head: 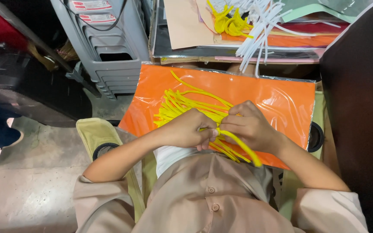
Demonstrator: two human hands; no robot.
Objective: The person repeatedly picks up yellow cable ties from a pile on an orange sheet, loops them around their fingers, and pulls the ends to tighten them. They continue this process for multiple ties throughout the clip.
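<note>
Both the left hand (189, 129) and the right hand (249, 126) pinch a bundle of yellow strips (182, 105) over the orange sheet (277, 97) on the lap. The strips look gathered but loose; more white strips (257, 30) wait on the table.

Bare orange sheet (277, 101) R; grey stools (113, 51) block L.
</note>
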